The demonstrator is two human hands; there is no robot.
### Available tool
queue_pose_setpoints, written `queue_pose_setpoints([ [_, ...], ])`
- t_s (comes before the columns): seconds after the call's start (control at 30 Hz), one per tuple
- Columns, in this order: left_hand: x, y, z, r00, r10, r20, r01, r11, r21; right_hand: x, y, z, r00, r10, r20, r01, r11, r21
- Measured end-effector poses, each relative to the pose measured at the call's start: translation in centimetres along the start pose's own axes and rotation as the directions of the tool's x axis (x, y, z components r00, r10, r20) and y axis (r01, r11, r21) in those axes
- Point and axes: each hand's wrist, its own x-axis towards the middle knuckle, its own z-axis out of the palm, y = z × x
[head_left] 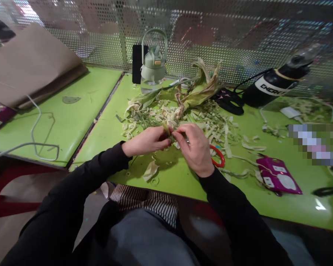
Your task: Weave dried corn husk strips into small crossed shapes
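My left hand (150, 141) is closed, a small green strip of corn husk (165, 128) poking up between its thumb and fingers. Against those fingertips, my right hand (192, 146) pinches at the same spot; what lies between its fingers is too small to make out. Behind both hands spreads a heap of husk scraps (211, 127), with larger dried corn husks (201, 94) on top. A red loop handle (221, 159) shows beside my right hand, the rest of it hidden. One loose pale husk piece (150, 170) lies below my hands.
A pale green water bottle (153, 70) and a dark phone (136, 64) stand by the perforated metal screen (105, 37). At right are black-handled scissors (229, 101), a black bottle (274, 87) and a purple packet (280, 175). Brown paper (36, 66) leans at left over the green table (91, 146).
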Motion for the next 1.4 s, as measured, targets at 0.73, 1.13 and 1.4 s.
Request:
queue_pose_setpoints([
  [0.73,0.1,-0.1,0.3,0.975,-0.037,-0.218,-0.049,0.925,-0.377,-0.2,-0.2,-0.6,0.997,-0.037,-0.071,0.035,0.999,-0.027],
  [1.13,0.2,0.7,0.2,0.957,-0.287,-0.029,0.186,0.689,-0.701,0.7,1.0,-1.7,0.961,-0.263,0.081,0.259,0.964,0.061],
  [1.4,-0.2,1.1,0.9,0.995,-0.103,-0.006,0.08,0.805,-0.588,0.6,0.2,-1.7,0.983,0.18,0.038,-0.184,0.956,0.229],
])
